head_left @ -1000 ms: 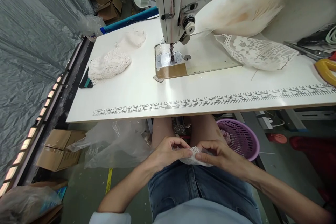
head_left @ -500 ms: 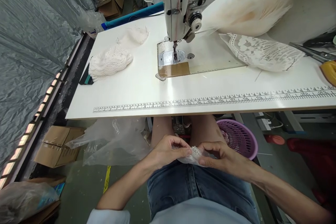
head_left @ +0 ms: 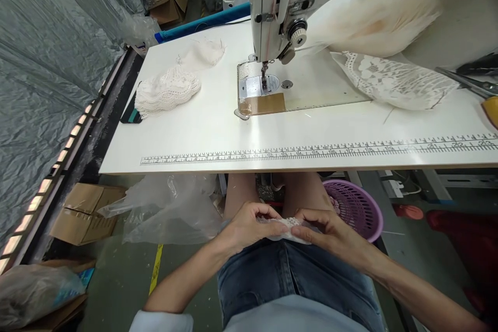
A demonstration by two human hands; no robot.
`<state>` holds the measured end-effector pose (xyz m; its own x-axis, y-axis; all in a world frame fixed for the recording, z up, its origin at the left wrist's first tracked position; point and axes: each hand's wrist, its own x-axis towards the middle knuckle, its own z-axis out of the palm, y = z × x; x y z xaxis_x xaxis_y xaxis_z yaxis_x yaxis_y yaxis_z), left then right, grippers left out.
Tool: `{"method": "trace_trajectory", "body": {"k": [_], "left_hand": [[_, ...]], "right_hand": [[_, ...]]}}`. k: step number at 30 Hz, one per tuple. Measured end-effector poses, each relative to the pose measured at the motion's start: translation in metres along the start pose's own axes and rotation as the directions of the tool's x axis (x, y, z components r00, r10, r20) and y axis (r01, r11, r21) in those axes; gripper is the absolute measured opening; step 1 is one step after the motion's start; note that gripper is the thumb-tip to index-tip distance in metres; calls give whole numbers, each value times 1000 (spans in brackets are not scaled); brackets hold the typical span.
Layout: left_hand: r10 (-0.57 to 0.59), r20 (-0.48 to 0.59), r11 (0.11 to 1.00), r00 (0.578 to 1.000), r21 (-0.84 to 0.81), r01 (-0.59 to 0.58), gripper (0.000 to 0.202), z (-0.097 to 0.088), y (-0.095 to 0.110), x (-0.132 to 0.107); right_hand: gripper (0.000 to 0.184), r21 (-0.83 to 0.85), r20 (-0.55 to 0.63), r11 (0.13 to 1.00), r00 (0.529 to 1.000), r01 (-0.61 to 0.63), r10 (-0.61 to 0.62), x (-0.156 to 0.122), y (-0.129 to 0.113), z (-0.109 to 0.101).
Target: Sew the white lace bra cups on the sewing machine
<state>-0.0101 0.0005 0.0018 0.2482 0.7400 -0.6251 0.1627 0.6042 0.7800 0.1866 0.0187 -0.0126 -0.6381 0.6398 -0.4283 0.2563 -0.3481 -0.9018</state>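
Over my lap, below the table edge, both hands pinch a small piece of white lace (head_left: 290, 230). My left hand (head_left: 247, 228) is closed on its left end, fingers curled over it. My right hand (head_left: 330, 233) is closed on its right end, thumb and fingers pressed on the cloth. The hands nearly touch. Part of the piece is hidden under my fingers.
A white sewing table (head_left: 202, 129) with a printed ruler strip carries a sewing machine (head_left: 280, 15), a stack of white lace pieces (head_left: 167, 91) at the left and lace fabric (head_left: 392, 80) at the right. A purple basket (head_left: 356, 207), plastic bag (head_left: 171, 210) and cardboard boxes (head_left: 83, 212) are on the floor.
My hands have stayed over my lap, working the lace piece; it now lies flatter between my fingers. The view has shifted slightly.
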Motion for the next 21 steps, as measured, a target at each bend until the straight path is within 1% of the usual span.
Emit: {"method": "trace_trajectory", "body": {"k": [8,10,12,14,16,19,21], "left_hand": [[36,-47,999,998,42,-34,22,1,6,-6],[42,-51,997,998,63,-39,22,1,8,-7],[32,-49,997,998,75,-28,25,2,9,-7],[13,-43,998,999,59,-11,28,2,8,-6],[-9,-44,1000,999,18,9,30,2,5,-5],[-31,-43,999,999,-41,29,33,2,2,-4],[-38,-39,998,999,-46,37,34,2,1,-4]], "right_hand": [[35,-71,-24,997,999,28,-30,0,-6,1],[32,-102,-54,993,996,66,-72,0,-4,1],[30,-133,-100,983,985,125,-139,0,-1,1],[28,-171,-126,969,971,179,-202,0,3,2],[23,-218,-119,953,963,212,-242,-1,5,3],[20,-266,-94,935,960,233,-265,-2,5,4],[20,-278,-91,931,959,235,-269,-2,4,5]]}}
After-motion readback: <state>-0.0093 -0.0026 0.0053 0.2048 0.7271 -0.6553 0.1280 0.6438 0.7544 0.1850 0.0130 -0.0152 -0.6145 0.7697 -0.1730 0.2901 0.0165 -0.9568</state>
